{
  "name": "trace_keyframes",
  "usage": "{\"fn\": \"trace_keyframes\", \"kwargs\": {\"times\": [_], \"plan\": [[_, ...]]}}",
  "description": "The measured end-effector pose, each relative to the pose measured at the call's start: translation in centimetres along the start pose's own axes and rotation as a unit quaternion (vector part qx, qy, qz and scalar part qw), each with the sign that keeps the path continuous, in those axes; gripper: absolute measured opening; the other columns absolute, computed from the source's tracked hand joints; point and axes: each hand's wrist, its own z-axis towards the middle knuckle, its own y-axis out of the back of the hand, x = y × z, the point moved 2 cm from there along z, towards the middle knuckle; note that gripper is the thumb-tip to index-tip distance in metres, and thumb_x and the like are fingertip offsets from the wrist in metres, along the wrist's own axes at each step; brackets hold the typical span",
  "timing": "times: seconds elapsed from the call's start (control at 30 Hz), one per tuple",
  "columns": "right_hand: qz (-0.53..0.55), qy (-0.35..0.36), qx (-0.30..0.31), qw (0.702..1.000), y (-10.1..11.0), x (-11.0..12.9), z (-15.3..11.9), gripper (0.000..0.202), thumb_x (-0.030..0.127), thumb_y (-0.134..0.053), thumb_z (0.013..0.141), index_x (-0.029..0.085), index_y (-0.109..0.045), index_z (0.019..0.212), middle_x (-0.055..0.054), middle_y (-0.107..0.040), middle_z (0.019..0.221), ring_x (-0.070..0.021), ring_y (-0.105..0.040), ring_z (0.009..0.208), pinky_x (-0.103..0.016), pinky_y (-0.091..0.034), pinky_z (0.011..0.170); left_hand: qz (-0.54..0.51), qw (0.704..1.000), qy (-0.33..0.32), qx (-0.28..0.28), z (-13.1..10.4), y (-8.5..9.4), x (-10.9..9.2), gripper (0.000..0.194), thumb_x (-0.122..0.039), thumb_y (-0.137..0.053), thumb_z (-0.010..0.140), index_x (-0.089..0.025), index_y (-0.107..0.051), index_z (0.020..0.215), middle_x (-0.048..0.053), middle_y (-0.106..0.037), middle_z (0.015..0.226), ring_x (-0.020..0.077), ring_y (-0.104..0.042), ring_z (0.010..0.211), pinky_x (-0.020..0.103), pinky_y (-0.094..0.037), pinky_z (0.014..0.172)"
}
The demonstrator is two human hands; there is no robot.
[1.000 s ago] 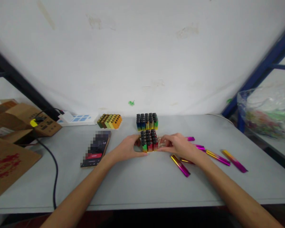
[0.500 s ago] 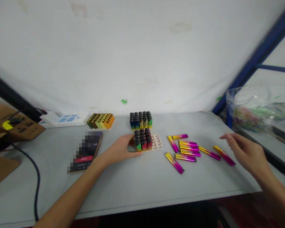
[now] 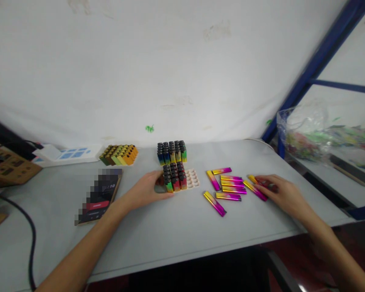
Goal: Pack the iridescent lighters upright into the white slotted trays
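Note:
My left hand (image 3: 147,188) is closed on the left side of a white lighter tray (image 3: 193,178), its thumb along the front. Red, green and dark lighters (image 3: 174,178) with black tops stand upright in the left part of that tray; cups on its right side are bare. Shiny yellow-and-purple lighters (image 3: 231,184) lie loose to the right of it. At the right end of these, my right hand (image 3: 280,194) pinches one lighter (image 3: 252,178), whose yellow end sticks out past the fingers. Another yellow-and-purple lighter (image 3: 255,190) lies just beneath that hand.
Behind the tray stands a block of black-topped lighters (image 3: 172,152). A yellow-green block of lighters (image 3: 119,155), a phone (image 3: 100,198), a white power strip (image 3: 76,154) and a cardboard box (image 3: 15,168) are on the left. A clear plastic bag (image 3: 307,134) sits by the blue frame (image 3: 304,77).
My right hand has come in from the right and closed on the rightmost yellow-and-purple lighter, which has shifted left. My left hand stays at the tray. The view has turned slightly right.

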Motion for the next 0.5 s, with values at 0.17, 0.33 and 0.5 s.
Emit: {"fn": "trace_keyframes", "kwargs": {"times": [0.17,0.33,0.5], "plan": [[0.122,-0.051,-0.002,0.991,-0.8,1.2,1.0,0.059,0.067,-0.045,0.1,0.02,-0.071,0.124,-0.014,-0.079,0.116,-0.0305,-0.077,0.096,-0.047,-0.061,0.091,0.016,1.0,-0.002,-0.002,0.0,0.0,0.1,0.048,-0.053,-0.078,0.077,-0.016,-0.069,0.106,0.009,-0.075,0.101,0.0274,-0.068,0.087,0.035,-0.054,0.077],[0.223,-0.09,-0.011,0.971,-1.1,-0.1,0.1,0.056,0.069,-0.047,0.099,0.021,-0.065,0.122,-0.014,-0.076,0.117,-0.0288,-0.078,0.097,-0.044,-0.063,0.091,0.02,1.0,-0.009,-0.001,0.0,0.0,0.0,0.05,-0.056,-0.077,0.078,-0.015,-0.069,0.106,0.01,-0.075,0.105,0.0296,-0.069,0.092,0.036,-0.054,0.08],[0.15,-0.071,-0.033,0.986,-0.8,0.7,-1.0,0.052,0.064,-0.047,0.1,0.023,-0.064,0.126,-0.015,-0.07,0.128,-0.0306,-0.074,0.108,-0.048,-0.06,0.098,0.016,1.0,-0.007,-0.007,0.0,-0.1,0.0,0.049,-0.056,-0.077,0.077,-0.016,-0.07,0.106,0.01,-0.075,0.103,0.0288,-0.069,0.089,0.036,-0.054,0.078]]}}
